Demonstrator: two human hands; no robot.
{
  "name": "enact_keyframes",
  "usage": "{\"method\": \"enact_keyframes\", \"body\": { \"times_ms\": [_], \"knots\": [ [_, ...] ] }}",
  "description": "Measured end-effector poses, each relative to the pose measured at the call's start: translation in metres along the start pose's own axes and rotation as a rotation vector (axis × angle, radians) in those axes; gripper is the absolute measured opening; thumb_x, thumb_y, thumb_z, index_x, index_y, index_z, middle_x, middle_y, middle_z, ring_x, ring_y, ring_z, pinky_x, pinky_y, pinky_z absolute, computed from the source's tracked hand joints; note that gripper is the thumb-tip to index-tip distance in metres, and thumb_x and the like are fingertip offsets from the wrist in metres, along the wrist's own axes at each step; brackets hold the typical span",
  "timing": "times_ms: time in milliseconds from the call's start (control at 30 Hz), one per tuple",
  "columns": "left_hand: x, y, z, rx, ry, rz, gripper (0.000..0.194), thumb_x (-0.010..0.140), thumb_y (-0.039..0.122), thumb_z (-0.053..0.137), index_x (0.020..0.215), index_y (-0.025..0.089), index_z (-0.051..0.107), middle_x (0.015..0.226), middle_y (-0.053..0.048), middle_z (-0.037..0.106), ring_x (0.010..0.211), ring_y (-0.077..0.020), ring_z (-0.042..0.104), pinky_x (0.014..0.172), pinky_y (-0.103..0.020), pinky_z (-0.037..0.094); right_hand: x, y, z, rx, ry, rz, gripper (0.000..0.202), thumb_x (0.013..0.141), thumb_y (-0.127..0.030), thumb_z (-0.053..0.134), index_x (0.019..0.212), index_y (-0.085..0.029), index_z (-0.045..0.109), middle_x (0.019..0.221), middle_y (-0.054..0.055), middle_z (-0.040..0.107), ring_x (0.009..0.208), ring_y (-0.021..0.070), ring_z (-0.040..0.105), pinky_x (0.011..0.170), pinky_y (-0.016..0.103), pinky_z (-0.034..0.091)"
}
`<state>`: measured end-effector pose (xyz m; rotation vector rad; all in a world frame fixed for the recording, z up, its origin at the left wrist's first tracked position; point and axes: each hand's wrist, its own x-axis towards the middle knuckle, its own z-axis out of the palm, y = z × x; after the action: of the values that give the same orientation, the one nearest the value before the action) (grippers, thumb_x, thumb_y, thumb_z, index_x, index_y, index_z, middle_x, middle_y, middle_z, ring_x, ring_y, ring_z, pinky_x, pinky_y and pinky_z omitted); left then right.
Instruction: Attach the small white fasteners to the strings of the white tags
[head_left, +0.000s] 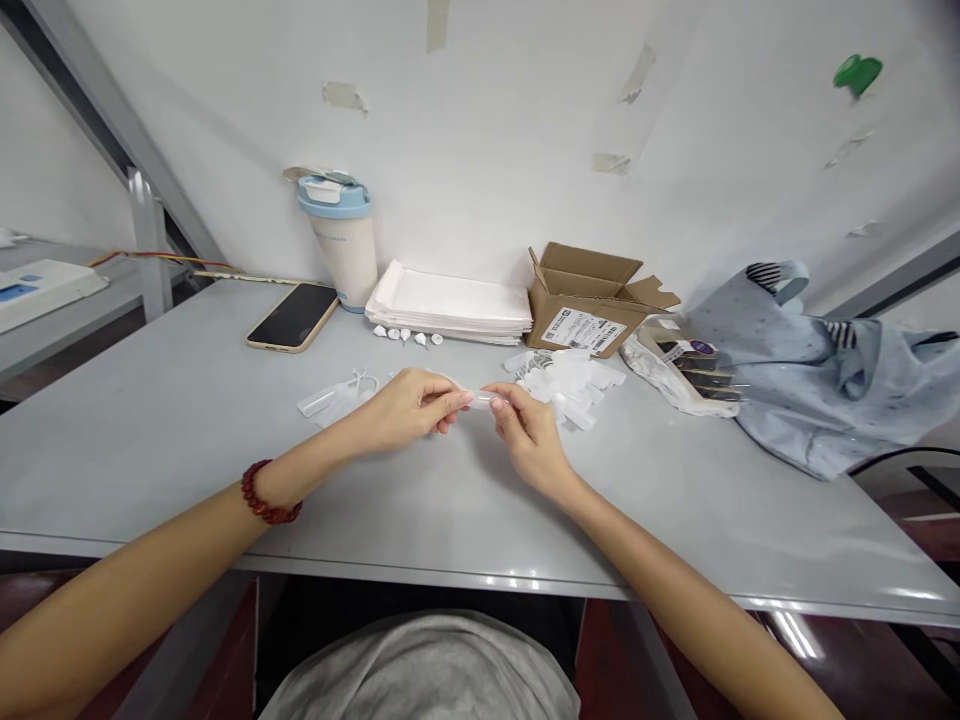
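Observation:
Over the middle of the grey table, my left hand (414,410) and my right hand (531,437) meet fingertip to fingertip. Both pinch a small transparent plastic tube (484,398), one hand at each end; its finer details are too small to tell. On the table left of my left hand lie several similar transparent pieces with thin white strings (337,398). Just beyond my right hand is a loose pile of transparent and white plastic pieces (574,380), partly hidden by that hand.
Along the wall stand a blue-lidded cup (349,245), a stack of white envelopes (454,300) and an open cardboard box (592,305). Several small white caps (406,336) lie before the stack. A phone (294,316) is at left; a plastic-wrapped package (686,372) and blue cloth (847,370) are at right.

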<state>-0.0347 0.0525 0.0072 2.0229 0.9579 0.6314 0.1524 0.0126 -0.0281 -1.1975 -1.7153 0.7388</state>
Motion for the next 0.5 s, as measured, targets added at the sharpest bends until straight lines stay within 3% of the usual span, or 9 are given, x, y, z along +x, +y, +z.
{"method": "enact_keyframes", "body": {
  "times_ms": [133,267,400,500],
  "knots": [
    [0.0,-0.005,0.005,0.211,0.079,0.207,0.036,0.093,0.031,0.045,0.061,0.015,0.054,0.058,0.0,0.058,0.057,-0.0122,0.052,0.057,-0.024,0.038,0.003,0.001,0.0,0.165,-0.019,0.121,0.033,0.091,-0.047,0.043,0.083,-0.017,0.056,0.056,-0.006,0.036,0.048,0.0084,0.034,0.046,0.023,0.029],
    [-0.001,-0.014,0.011,0.425,0.145,0.393,0.027,0.094,0.025,0.043,0.077,0.013,0.06,0.07,-0.005,0.062,0.064,-0.0154,0.054,0.062,-0.027,0.038,0.007,0.001,0.001,0.397,-0.084,0.32,0.044,0.081,-0.06,0.05,0.065,-0.021,0.04,0.053,-0.009,0.028,0.04,0.0059,0.027,0.036,0.022,0.026],
    [-0.001,-0.016,0.012,0.468,0.128,0.379,0.026,0.095,0.027,0.042,0.085,0.013,0.061,0.077,-0.006,0.063,0.067,-0.0161,0.054,0.063,-0.027,0.037,0.009,-0.002,-0.001,0.477,-0.096,0.447,0.043,0.079,-0.06,0.053,0.065,-0.022,0.037,0.053,-0.01,0.027,0.037,0.0055,0.024,0.033,0.022,0.025],
    [0.0,-0.013,0.01,0.37,0.096,0.281,0.028,0.094,0.031,0.043,0.077,0.015,0.059,0.07,-0.002,0.06,0.062,-0.0135,0.051,0.06,-0.025,0.036,0.007,-0.004,-0.002,0.354,-0.087,0.366,0.041,0.086,-0.054,0.046,0.063,-0.02,0.04,0.052,-0.008,0.032,0.039,0.0068,0.031,0.038,0.023,0.03]
  ]
}}
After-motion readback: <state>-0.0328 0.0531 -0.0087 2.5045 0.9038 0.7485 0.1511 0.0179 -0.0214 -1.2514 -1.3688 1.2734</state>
